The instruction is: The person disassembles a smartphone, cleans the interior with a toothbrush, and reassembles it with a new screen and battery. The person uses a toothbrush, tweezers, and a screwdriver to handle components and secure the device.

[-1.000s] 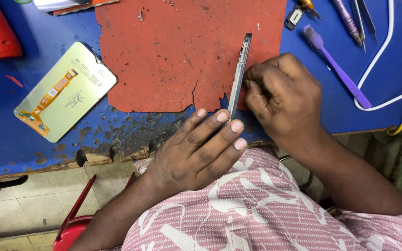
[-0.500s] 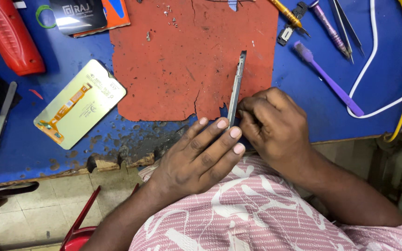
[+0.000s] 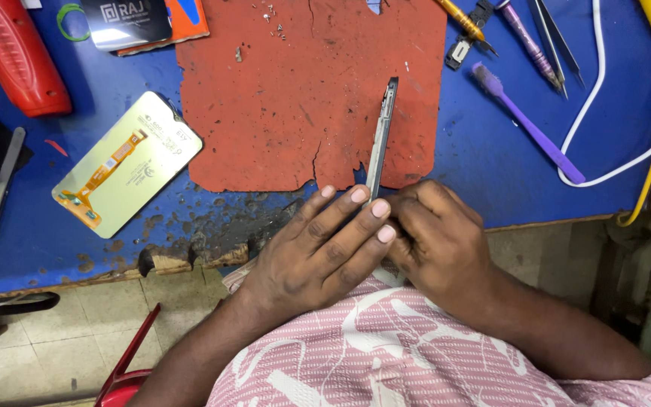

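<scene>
While left hand (image 3: 318, 249) steadies, right hand (image 3: 435, 241) grip pinches edge-up phone frame (image 3: 380, 136).

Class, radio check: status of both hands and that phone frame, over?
Left hand and right hand both gripping phone frame at its near end. Frame stands on edge over red mat. Loose screws far off; nothing blocking.

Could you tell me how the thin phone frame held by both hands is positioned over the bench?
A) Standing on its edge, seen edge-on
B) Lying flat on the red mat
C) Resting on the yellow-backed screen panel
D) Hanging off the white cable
A: the phone frame shows only its narrow edge above the red mat, pinched at its near end between the left hand and right hand.
</scene>
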